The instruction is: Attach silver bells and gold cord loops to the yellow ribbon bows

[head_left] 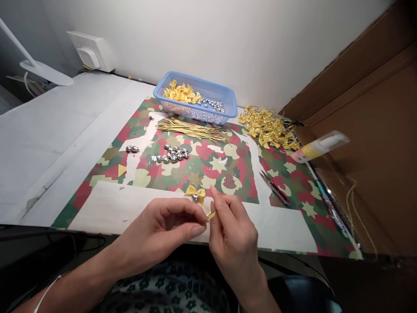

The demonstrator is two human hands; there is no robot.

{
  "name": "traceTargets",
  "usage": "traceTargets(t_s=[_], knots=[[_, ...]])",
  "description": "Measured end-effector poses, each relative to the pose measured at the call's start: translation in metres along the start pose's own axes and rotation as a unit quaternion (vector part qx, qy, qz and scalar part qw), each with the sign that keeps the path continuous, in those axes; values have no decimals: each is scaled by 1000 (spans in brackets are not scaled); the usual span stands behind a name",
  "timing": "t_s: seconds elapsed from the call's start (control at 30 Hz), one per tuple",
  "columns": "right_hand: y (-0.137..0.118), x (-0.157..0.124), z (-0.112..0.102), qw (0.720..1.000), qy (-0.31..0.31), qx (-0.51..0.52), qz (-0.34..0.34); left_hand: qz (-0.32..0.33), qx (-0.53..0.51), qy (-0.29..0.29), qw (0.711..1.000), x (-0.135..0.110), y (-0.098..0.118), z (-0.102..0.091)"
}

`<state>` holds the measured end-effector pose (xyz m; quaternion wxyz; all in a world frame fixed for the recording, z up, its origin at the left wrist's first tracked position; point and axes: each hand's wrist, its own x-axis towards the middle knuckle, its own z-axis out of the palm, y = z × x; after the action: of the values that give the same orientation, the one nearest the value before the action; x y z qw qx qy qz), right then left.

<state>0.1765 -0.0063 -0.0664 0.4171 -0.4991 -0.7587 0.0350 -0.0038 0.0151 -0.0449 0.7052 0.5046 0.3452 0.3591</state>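
My left hand (pixel 169 224) is closed in a pinch, thumb and forefinger on one end of a thin gold cord (pixel 211 215). Just to its right, my right hand (pixel 233 230) pinches the same short, bent piece of cord. Right above the fingertips is a small yellow ribbon bow (pixel 190 190) with a shiny silver heart bead (pixel 195 198) at its middle. Whether the cord is joined to the bow is hidden by the fingers.
Silver beads (pixel 173 154) and gold cords (pixel 192 130) lie on the patterned sheet (pixel 243 171). A blue basket (pixel 228 102) holds bows and beads. At right are a pile of bows (pixel 267 126), snips (pixel 275 189), a bottle (pixel 317 148) and a cardboard wall (pixel 365 108).
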Motion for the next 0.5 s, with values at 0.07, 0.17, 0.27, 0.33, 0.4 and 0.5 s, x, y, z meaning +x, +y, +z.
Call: traceTargets(t_s=[0.07,0.17,0.27,0.33,0.4,0.5], knots=[[-1,0,1,1000,-6,-2,1,12,15,-4,1000,1,-1,-1],[-2,1,2,1000,-18,-9,-5,37,41,3,998,1,-3,-2],[-3,1,2,999,-32,-23,-14,61,77,28,995,-1,-2,-4],[-4,2,2,999,-35,-32,-20,80,121,39,989,-3,-2,-5],[-5,2,2,998,-34,-42,-26,109,174,49,977,-3,-2,-6],[-6,3,2,997,-34,-56,-32,165,245,68,953,-3,-4,-6]])
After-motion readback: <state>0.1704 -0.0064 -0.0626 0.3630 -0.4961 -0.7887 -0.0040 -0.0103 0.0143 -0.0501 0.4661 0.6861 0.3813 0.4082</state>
